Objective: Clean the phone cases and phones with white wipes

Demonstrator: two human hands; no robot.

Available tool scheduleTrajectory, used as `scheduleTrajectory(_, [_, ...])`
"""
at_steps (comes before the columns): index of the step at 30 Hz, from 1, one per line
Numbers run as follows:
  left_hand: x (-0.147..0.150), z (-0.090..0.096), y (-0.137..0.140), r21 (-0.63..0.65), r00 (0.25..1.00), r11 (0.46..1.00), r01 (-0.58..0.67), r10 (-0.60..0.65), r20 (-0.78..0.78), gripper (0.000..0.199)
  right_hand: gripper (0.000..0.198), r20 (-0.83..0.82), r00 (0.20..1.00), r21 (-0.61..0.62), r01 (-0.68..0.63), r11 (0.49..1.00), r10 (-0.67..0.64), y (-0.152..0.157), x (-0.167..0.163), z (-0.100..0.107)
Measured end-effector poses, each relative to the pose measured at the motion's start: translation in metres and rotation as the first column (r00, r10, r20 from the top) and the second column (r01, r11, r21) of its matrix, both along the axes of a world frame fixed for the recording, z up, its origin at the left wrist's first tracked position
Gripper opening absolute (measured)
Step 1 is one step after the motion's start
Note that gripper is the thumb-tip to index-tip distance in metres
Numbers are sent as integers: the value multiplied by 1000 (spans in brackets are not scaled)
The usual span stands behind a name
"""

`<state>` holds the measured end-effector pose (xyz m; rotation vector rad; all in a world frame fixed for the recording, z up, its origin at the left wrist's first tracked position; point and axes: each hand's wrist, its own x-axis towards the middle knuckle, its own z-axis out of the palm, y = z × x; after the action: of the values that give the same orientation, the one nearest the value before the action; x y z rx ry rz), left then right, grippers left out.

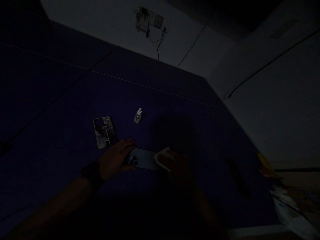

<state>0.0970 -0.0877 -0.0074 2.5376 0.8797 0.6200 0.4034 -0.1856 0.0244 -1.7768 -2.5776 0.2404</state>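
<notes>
A smartphone lies back up on the dark blue surface, its camera lenses toward the left. My left hand, with a dark watch on the wrist, steadies that camera end between thumb and fingers. At the other end, my right hand presses a folded white cloth or tissue against the phone's back; shadow blurs its fingers. Beyond my left hand rests a patterned phone case with a camera cutout. A small bottle with a white cap stands farther back, in the middle.
The room is very dark. Wall sockets with hanging cables are on the far wall. A dark, long object lies to the right. Bags or cloths are heaped at the lower right. Thin dark lines cross the surface.
</notes>
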Motion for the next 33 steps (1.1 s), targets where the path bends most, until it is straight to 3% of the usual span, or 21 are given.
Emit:
scheduleTrajectory(4, [0, -1, 0, 12, 1000, 1000, 0, 0, 6, 73, 71, 18, 996, 46, 89, 995, -90, 6, 4, -5])
scheduleTrajectory(10, [0, -1, 0, 12, 1000, 1000, -13, 13, 8, 69, 68, -89, 996, 20, 8, 1000, -6, 13, -5, -13])
scheduleTrajectory(15, [0, -1, 0, 18, 1000, 1000, -3, 3, -13, 70, 66, -90, 993, 76, 89, 993, -82, 9, 3, -13])
scheduleTrajectory(21, [0, -2, 0, 15, 999, 1000, -12, 13, -37, 70, 67, -62, 995, 81, -74, 994, 79, 7, 0, -19])
scheduleTrajectory(27, [-1, -3, 1, 14, 999, 1000, -4, 4, -43, 71, 70, -40, 999, 174, 42, 984, -36, 4, 4, -19])
scheduleTrajectory(33, [-2, -2, 1, 16, 999, 1000, -2, 2, -35, 68, 68, -80, 985, 202, -132, 970, 151, -2, -11, -18])
